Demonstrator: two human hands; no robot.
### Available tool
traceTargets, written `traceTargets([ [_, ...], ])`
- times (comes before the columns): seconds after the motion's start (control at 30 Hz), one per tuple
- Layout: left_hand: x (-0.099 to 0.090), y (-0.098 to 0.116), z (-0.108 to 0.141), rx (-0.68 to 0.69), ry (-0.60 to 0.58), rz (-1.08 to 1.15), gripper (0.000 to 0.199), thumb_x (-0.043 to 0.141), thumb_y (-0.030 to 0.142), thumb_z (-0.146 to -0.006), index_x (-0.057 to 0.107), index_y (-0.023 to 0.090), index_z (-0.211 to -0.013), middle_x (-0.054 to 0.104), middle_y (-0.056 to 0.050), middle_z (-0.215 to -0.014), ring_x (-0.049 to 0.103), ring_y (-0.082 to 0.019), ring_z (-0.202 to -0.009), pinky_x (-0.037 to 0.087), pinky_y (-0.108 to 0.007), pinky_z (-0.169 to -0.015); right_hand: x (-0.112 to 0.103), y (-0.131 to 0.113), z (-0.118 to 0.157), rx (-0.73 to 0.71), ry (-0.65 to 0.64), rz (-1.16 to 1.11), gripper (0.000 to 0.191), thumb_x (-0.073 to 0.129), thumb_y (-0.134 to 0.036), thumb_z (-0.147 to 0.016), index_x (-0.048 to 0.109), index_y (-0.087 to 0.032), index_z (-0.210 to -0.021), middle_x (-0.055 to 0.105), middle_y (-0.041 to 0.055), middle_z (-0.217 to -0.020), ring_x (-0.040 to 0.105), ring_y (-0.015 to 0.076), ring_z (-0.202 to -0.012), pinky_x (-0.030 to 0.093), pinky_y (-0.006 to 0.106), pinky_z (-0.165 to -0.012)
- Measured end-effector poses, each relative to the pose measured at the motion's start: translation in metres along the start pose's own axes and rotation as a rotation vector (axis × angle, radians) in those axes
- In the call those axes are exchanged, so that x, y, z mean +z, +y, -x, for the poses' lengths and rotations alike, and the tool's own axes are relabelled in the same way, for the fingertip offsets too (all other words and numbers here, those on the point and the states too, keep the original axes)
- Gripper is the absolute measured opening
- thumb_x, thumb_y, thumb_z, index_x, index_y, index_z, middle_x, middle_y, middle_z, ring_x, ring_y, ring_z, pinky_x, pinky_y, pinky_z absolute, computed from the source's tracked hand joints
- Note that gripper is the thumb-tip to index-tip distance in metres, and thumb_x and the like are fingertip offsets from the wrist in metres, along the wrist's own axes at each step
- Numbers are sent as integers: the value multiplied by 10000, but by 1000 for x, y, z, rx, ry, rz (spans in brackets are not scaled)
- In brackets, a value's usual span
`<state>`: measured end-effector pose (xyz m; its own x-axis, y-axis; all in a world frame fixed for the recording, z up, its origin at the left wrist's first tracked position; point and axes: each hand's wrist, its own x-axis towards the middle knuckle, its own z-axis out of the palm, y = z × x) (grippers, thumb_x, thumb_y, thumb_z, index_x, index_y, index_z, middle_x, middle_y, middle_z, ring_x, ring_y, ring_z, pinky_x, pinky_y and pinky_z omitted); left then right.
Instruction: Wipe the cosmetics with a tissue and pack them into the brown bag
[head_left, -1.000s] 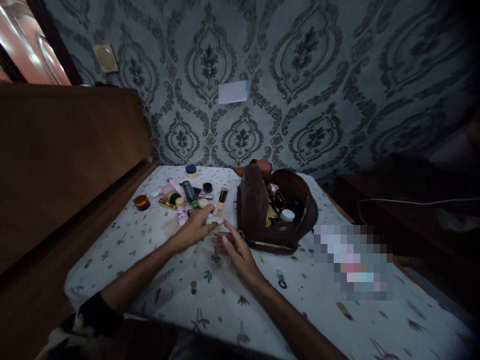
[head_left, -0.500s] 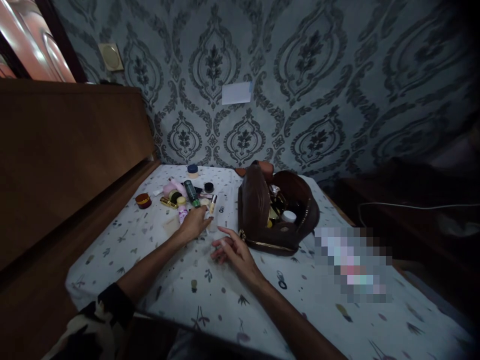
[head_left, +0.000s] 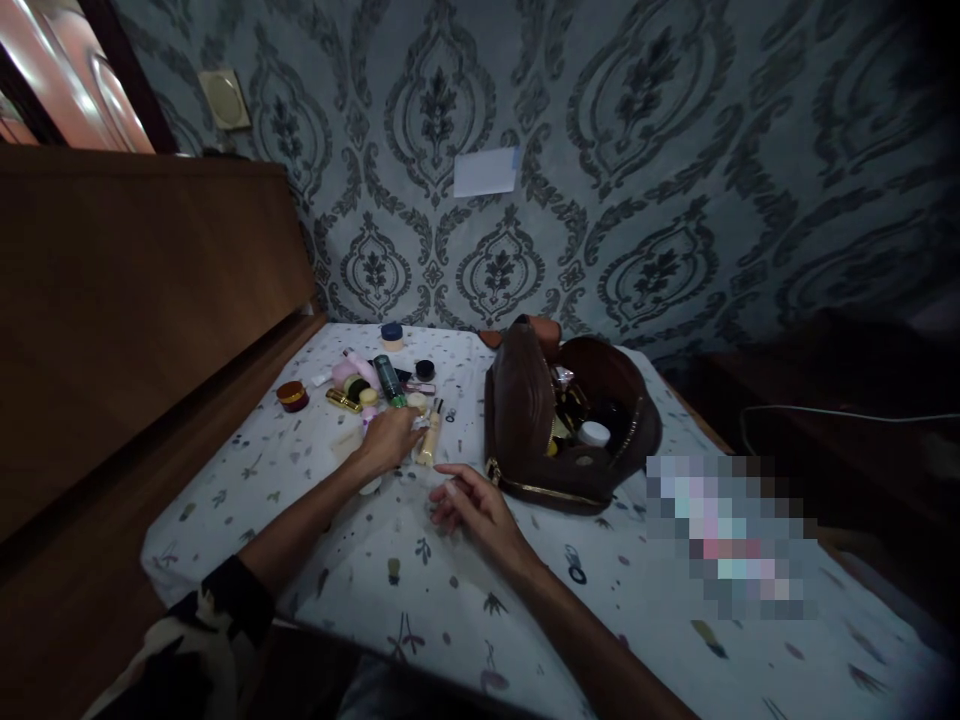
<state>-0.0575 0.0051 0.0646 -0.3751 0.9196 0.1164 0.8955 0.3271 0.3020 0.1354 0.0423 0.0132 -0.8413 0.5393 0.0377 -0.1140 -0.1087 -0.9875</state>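
Observation:
My left hand (head_left: 391,441) reaches into a cluster of cosmetics, its fingers bent and thumb close to them. Something small and whitish shows at the fingertips, too unclear to name. Right beside them lies a beige tube with a dark cap (head_left: 430,437). A dark green bottle (head_left: 389,380) is just beyond the hand, with a gold lipstick tube (head_left: 343,400) to its left. My right hand (head_left: 476,508) hovers over the cloth, fingers loosely apart and holding nothing. To its right stands an unzipped brown bag (head_left: 517,430) containing a white-lidded jar (head_left: 595,434) and other items.
A dark red jar (head_left: 292,397), a blue-lidded jar (head_left: 391,337) and a small black jar (head_left: 424,371) stand around the cluster. A patterned cloth (head_left: 300,570) covers the table. A wooden cabinet (head_left: 150,300) borders the left; a blurred-out object (head_left: 727,540) lies at right.
The beige tube now lies more exposed beside my left fingertips and nearer to me. My left hand stays among the cosmetics; my right hand has barely moved. The view has shifted slightly.

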Motion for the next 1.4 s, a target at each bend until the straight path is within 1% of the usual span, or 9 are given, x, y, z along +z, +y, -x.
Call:
traceTargets([
  [0.2, -21, -27, -9, -81, 112, -22, 182, 517, 278, -912, 669, 181, -885, 724, -100, -848, 673, -251, -839, 467, -304, -704, 1, -2, 1, 16, 14, -1, 534, 631, -616, -826, 602, -186, -1141, 680, 46, -846, 667, 142, -642, 480, 249, -546],
  [0.33, -41, -57, -22, -112, 226, -28, 238, 474, 196, -887, 661, 174, -1034, 725, -115, -962, 659, -282, -947, 488, -350, -798, 0, -2, 1, 20, 6, -2, 521, 629, -612, -827, 604, -187, -1129, 679, 42, -839, 664, 137, -635, 486, 250, -550],
  [0.47, -42, -73, -37, -79, 252, -19, 356, 505, 109, -806, 662, 209, -1109, 732, -75, -1024, 654, -269, -1002, 492, -347, -878, 0, -3, 1, 26, -5, 5, 527, 624, -615, -829, 609, -184, -1131, 675, 40, -839, 662, 134, -640, 478, 247, -551],
  [0.67, -24, -69, -68, 48, 213, -16, 371, 510, 87, -786, 676, 181, -1104, 699, -104, -1152, 619, -275, -1119, 473, -371, -974, 1, -5, 1, 34, -6, -1, 527, 624, -623, -828, 609, -180, -1113, 672, 34, -830, 657, 130, -638, 476, 241, -551],
  [0.87, -22, -61, -93, 191, 171, -15, 415, 522, 153, -837, 604, 125, -1242, 643, -129, -1234, 568, -257, -1197, 410, -383, -1075, 1, -7, 2, 51, -12, -3, 548, 630, -640, -815, 604, -178, -1108, 671, 30, -825, 658, 124, -639, 492, 238, -555],
  [1.0, -15, -56, -105, 273, 95, -15, 438, 550, 166, -822, 600, 123, -1254, 648, -121, -1229, 578, -250, -1185, 411, -381, -1071, 0, -7, 2, 47, -19, 3, 528, 624, -626, -828, 611, -175, -1102, 670, 32, -825, 661, 129, -645, 485, 235, -545],
  [1.13, -10, -52, -111, 316, 18, -17, 410, 601, 157, -754, 662, 127, -1159, 690, -110, -1146, 625, -245, -1094, 452, -348, -1009, -1, -7, 2, 44, -26, 4, 493, 618, -593, -852, 616, -173, -1109, 675, 34, -826, 664, 129, -657, 485, 232, -559],
  [1.3, -28, -52, -106, 288, 88, -4, 411, 495, 117, -759, 659, 106, -1136, 685, -116, -1173, 607, -234, -1095, 432, -338, -1006, -1, -7, 3, 45, -26, -9, 470, 610, -577, -866, 618, -174, -1106, 674, 36, -830, 662, 124, -653, 475, 225, -540],
  [1.4, -45, -59, -96, 246, 117, -9, 371, 432, 132, -776, 669, 106, -1061, 706, -87, -1031, 619, -216, -948, 461, -326, -907, -1, -5, 2, 36, -39, -11, 474, 610, -581, -865, 618, -171, -1104, 671, 35, -822, 659, 124, -643, 475, 227, -535],
])
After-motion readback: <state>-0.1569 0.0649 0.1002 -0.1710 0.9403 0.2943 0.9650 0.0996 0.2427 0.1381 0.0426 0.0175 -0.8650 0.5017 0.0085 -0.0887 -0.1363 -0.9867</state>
